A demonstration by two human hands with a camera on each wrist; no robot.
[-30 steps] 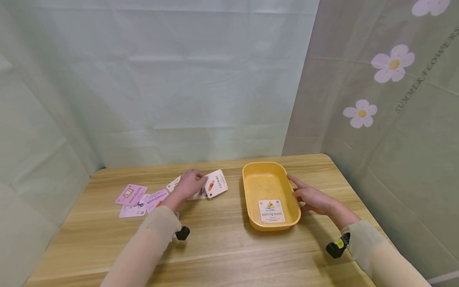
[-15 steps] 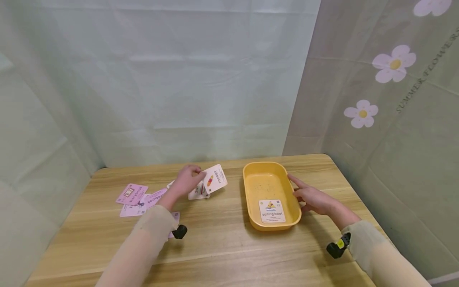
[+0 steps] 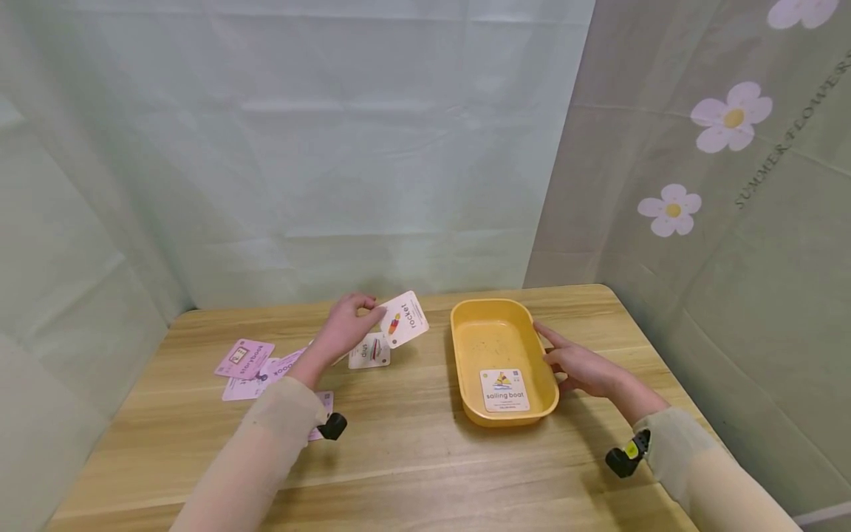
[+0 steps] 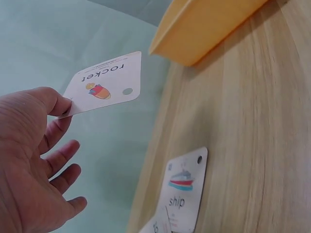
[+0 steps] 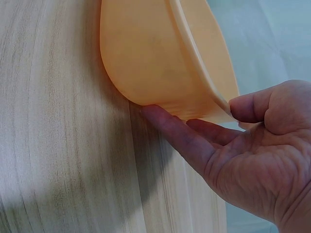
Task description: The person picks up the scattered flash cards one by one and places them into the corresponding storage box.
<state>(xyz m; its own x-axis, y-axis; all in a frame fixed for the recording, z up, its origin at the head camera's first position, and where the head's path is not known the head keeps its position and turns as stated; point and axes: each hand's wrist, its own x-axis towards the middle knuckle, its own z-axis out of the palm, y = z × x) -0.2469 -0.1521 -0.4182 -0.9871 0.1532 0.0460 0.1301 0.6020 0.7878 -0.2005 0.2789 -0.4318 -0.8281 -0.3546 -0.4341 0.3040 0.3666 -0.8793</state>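
Observation:
A white rocket flashcard (image 3: 402, 319) is pinched by its edge between the thumb and a finger of my left hand (image 3: 346, 325), raised off the table. The left wrist view shows the other fingers hanging loosely curved. Below it, a ship flashcard (image 4: 182, 184) lies on the table, partly over or under another white card (image 4: 158, 224). My right hand (image 3: 581, 369) touches the right side of a yellow plastic tray (image 3: 459, 369) from outside. In the right wrist view, the thumb meets the rim and extended fingers rest against the outer wall. A sailing boat flashcard (image 3: 505, 390) lies in the tray.
Purple cards lie overlapped at the left, among them a storybook card (image 3: 244, 359). Another purple card (image 3: 323, 414) is partly hidden under the left forearm. The wooden table (image 3: 412, 458) ends at curtains behind and on both sides.
My left hand has lifted the rocket flashcard up off the pile and slightly rightward, uncovering the ship flashcard. My right hand and the tray have stayed in place.

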